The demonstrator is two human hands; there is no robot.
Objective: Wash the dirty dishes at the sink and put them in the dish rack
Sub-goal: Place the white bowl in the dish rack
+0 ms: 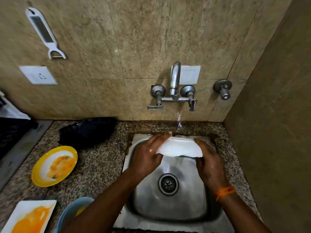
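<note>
Facing a tan stone wall (134,39) over a speckled granite counter (101,165). Hanging high at the left on the wall, a white peeler (44,32), with a white socket plate (38,75) below it. Lying on the counter from the left: a white rectangular plate (28,217) smeared orange at the bottom edge, a yellow-rimmed plate (54,166) smeared orange further back, a blue bowl (72,212) partly hidden by the left forearm, and a dark rack-like tray (87,130) against the wall, its detail too dark to tell.

Running a thin stream of water from the wall tap (174,86) down toward the back rim of the steel sink (171,204). Holding a white dish (179,147) over the back part of the sink, above and behind the drain (168,184), tilted up on edge with its long axis lying left to right and its upper rim turned toward the wall. Gripping its left end with the left hand (149,153), thumb across the near face and fingers stretching along the far side. Gripping its right end with the right hand (208,163), fingers curled round the edge. Sitting between the two hands, the dish, touching both. Showing on the right wrist, an orange thread band (224,192).
</note>
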